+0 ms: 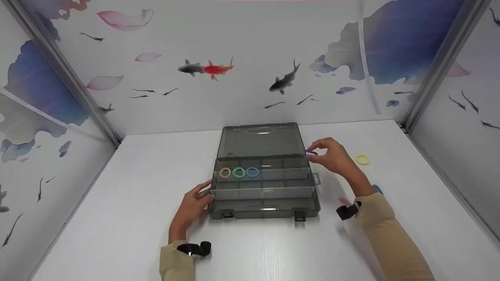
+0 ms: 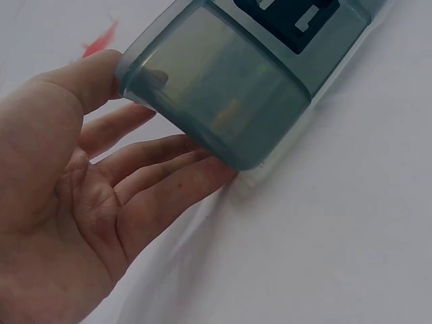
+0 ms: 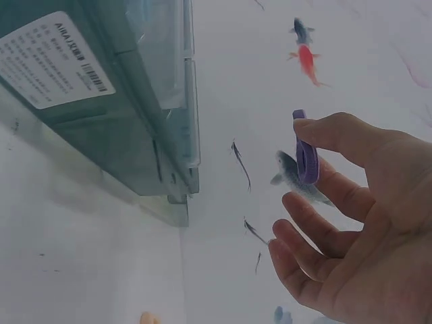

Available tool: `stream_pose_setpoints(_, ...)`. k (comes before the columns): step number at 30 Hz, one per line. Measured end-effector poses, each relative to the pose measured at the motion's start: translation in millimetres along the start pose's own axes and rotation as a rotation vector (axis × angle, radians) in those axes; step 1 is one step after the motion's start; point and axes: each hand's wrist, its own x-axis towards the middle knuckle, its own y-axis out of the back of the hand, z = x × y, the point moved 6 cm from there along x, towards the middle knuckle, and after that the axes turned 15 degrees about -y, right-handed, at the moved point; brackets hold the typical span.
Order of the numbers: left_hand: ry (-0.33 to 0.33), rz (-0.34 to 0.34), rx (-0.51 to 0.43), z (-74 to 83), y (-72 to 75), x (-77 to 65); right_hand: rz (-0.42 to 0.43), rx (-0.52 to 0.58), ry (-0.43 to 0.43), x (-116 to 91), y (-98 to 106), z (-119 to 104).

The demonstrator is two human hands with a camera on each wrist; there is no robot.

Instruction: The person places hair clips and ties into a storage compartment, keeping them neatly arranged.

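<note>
A grey translucent compartment box (image 1: 265, 212) stands on the table with its lid (image 1: 261, 141) folded back. Near its right edge my right hand (image 1: 332, 156) pinches a purple ring (image 3: 307, 152) between thumb and index finger, above the table; the other fingers curl loosely. My left hand (image 1: 194, 203) grips the box's left side, thumb at the rim and fingers against the outer wall, as the left wrist view shows. In a row at the box's back left are an orange ring (image 1: 225, 173), a green ring (image 1: 238, 172) and a blue ring (image 1: 252, 172).
A yellow ring (image 1: 362, 159) lies on the white table (image 1: 133, 195) to the right. Partly hidden by my right forearm are a blue item (image 1: 377, 189) and a pink item (image 1: 344, 201). Patterned panels (image 1: 250, 35) enclose the table at the back and sides.
</note>
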Motion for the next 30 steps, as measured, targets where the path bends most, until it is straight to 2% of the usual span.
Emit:
stream_pose_setpoints(9, 0.019, 0.004, -0.018, 2.3, 0.0, -0.2, -0.038, -0.124, 0.134, 6.5, -5.1, -56.8)
stream_pose_setpoints(15, 0.006, 0.0, -0.021, 1.9, -1.5, 0.0, -0.079, -0.217, 0.206, 13.4, -19.0, -81.8)
stream_pose_setpoints(19, 0.013, 0.01, -0.012, 1.0, -0.2, -1.1, -0.112, -0.251, 0.222, 19.8, -28.2, -92.3)
stream_pose_setpoints(24, 0.016, 0.002, -0.003, 1.9, -0.5, -0.5, -0.13, -0.252, 0.188, 26.9, -30.6, -103.1)
stream_pose_setpoints(30, 0.02, -0.001, 0.011, 0.9, -1.5, 0.8, -0.144, -0.32, 0.204, 30.5, -44.9, -102.7)
